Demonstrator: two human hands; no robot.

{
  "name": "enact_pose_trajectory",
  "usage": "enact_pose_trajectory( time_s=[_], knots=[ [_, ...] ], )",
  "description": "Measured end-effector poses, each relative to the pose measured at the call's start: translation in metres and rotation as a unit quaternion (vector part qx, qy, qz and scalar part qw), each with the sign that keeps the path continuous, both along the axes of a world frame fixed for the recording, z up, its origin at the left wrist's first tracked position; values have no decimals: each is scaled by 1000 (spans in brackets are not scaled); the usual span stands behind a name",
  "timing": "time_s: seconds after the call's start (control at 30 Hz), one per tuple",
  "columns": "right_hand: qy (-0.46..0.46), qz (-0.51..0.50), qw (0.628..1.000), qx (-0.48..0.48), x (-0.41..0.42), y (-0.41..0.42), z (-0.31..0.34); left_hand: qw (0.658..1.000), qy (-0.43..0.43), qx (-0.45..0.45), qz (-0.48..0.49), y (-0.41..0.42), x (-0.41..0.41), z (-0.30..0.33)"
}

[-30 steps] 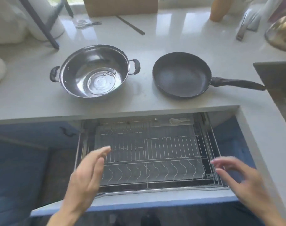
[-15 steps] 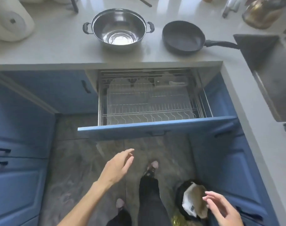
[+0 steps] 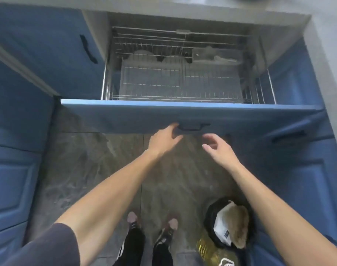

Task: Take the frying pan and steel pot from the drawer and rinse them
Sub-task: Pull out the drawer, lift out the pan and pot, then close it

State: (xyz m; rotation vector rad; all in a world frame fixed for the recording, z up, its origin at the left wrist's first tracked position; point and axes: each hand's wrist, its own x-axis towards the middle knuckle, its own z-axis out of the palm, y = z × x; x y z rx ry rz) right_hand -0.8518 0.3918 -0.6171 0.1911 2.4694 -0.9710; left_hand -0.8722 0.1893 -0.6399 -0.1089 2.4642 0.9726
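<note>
The blue drawer is seen pulled out, with a wire rack inside it; no pan or pot is seen in the rack. The left hand is stretched to the drawer front, its straight fingers touching the panel just beside the dark handle. The right hand is held open below the handle, fingers loosely bent, nothing gripped. Only a dark blurred edge is seen on the tabletop at the top. A black bag is placed on the floor.
</note>
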Motion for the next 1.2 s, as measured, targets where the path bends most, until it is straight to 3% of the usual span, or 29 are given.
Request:
enact_pose_trajectory(
  time_s=[0.13,0.27,0.47,0.67,1.2],
  knots=[
    [20,51,997,47,-44,9,-81,998,19,11,60,39,-20,-63],
    [81,62,994,39,-54,8,-111,993,69,35,84,50,-24,-90],
    [33,98,988,115,-89,11,-100,979,71,107,157,49,-37,-100],
    [-9,32,997,65,-131,2,-101,987,43,84,132,38,-83,-91],
    [-117,6,993,18,-307,-14,-91,975,-37,147,160,21,-253,-85]
  ],
)
